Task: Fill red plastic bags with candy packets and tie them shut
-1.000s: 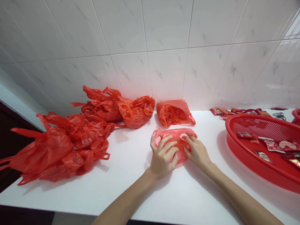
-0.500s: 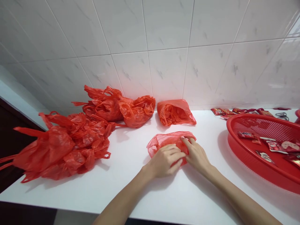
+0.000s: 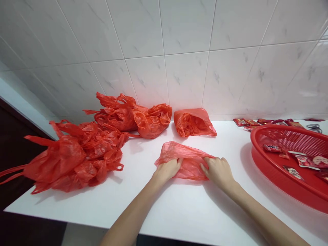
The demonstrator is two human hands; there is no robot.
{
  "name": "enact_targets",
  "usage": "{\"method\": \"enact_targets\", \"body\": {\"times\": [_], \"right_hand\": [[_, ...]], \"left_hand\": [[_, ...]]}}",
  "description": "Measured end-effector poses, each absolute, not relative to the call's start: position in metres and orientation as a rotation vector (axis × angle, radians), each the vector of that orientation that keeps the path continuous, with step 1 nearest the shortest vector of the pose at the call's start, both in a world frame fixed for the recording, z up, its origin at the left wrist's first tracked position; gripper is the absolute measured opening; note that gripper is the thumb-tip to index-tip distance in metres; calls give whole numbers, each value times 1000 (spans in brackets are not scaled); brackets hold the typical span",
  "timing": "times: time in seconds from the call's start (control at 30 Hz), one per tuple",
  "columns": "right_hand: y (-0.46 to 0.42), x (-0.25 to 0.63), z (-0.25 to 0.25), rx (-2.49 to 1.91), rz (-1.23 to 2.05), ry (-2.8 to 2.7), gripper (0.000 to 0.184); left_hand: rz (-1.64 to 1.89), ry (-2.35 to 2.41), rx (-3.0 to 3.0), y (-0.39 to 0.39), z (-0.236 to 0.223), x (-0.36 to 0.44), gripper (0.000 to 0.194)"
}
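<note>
Left hand (image 3: pixel 167 171), fingers closed on a red plastic bag (image 3: pixel 188 160), right hand (image 3: pixel 218 172), fingers gripping its edge

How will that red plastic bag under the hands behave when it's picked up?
The red plastic bag looks light and floppy: its film is thin enough to see through and creases under the left hand and right hand. Lifted, it would probably sag rather than hold its shape.

Bright, even lighting throughout. Soft shadows on the counter (image 3: pixel 184 205) beside the basket (image 3: pixel 282 127) and below the bags (image 3: pixel 71 160). Faint glare on the tiles (image 3: pixel 304 92) at right. Wide-angle bending toward the frame edges. Sharp focus, no visible blur.
</note>
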State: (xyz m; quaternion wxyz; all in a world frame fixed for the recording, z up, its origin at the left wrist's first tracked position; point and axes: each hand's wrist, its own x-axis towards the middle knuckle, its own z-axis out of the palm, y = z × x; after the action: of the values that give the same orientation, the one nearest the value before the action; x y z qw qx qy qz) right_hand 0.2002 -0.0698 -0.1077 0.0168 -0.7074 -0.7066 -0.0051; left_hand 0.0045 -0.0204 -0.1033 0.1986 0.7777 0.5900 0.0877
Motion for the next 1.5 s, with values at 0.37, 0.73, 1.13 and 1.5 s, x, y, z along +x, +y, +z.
{"method": "enact_targets", "body": {"times": [0.37, 0.73, 1.13, 1.5], "right_hand": [[-66, 228, -110, -2046, 0, -2210, 29], [-58, 242, -119, -1561, -15, -2246, 54], [-62, 226, -116, -1831, 80, -2436, 27], [-63, 234, -116, -1822, 282, -2376, 30]], "left_hand": [[-48, 1472, 2176, -22, -104, -7, 30], [-76, 1105, 2374, -18, -103, -10, 77], [-138, 1274, 2251, -14, -90, -18, 60], [127, 1224, 2319, -19, -109, 1, 29]]}}
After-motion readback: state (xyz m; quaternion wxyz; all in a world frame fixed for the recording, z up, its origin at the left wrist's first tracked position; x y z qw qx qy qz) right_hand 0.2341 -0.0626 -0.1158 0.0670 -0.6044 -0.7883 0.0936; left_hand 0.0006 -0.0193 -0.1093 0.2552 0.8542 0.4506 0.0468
